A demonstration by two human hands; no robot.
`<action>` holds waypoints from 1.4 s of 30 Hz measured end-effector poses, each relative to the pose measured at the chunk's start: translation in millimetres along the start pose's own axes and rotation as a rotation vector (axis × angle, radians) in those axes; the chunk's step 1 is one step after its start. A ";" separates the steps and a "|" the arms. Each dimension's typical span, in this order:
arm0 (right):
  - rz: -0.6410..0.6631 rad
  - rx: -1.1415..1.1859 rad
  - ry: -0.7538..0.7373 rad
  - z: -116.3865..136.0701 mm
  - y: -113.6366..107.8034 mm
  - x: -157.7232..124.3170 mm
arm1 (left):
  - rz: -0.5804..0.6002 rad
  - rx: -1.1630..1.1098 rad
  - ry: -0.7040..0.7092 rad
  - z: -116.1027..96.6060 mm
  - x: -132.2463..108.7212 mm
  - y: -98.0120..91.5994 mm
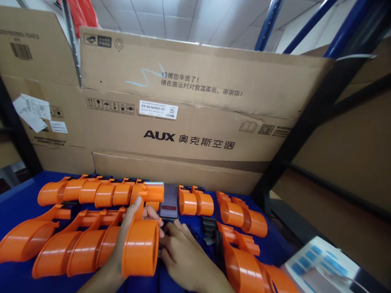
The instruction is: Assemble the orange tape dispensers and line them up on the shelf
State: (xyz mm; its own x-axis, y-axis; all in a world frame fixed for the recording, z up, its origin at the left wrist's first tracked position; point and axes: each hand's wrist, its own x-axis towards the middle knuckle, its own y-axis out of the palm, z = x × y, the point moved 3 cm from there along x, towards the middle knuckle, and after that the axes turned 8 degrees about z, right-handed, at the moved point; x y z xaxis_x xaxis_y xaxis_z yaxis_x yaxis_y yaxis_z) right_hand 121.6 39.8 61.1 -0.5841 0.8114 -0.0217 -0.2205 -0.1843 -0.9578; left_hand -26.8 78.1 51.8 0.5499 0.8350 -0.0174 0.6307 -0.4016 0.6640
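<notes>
At the near edge of the blue desk (18,199), the left hand (126,234) is clamping its grip round an orange tape dispenser (141,248), glossy plastic with a rounded drum. Its long axis is running near to far, toothed blade pointing far. The right hand (183,254) is touching its right side; that grip's state I cannot tell. Matching dispensers (91,193) are lying in rows around; corrugated cardboard boxes (195,122) are standing behind.

Orange tape dispensers (140,248), blue table (18,203)
</notes>
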 end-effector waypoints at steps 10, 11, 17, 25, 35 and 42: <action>-0.104 0.122 -0.050 -13.4 -10.5 -1.4 | -0.114 0.012 0.075 10.3 0.8 2.2; -0.151 0.151 -0.044 -16.2 -13.5 -1.5 | -0.131 0.040 0.092 11.0 1.6 2.5; -0.703 0.397 0.144 -40.4 -36.5 -13.8 | -0.193 0.237 0.164 16.6 5.2 8.2; -0.812 0.399 -0.040 -35.5 -50.8 -22.3 | -0.112 0.398 0.214 30.7 0.4 19.4; -0.702 0.339 -0.106 -29.9 -44.5 -18.2 | -0.049 0.439 0.212 32.9 0.2 18.8; -0.696 0.388 0.086 -47.1 -50.6 -19.4 | -0.149 0.275 0.225 26.4 0.2 18.7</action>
State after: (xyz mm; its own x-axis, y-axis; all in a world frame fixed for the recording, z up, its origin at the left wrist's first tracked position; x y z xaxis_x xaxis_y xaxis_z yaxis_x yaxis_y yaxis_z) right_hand 180.9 59.5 96.5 -0.1534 0.8482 0.5070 -0.7776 0.2130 -0.5916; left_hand -0.5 60.8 44.5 0.3265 0.9412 0.0866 0.8348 -0.3302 0.4406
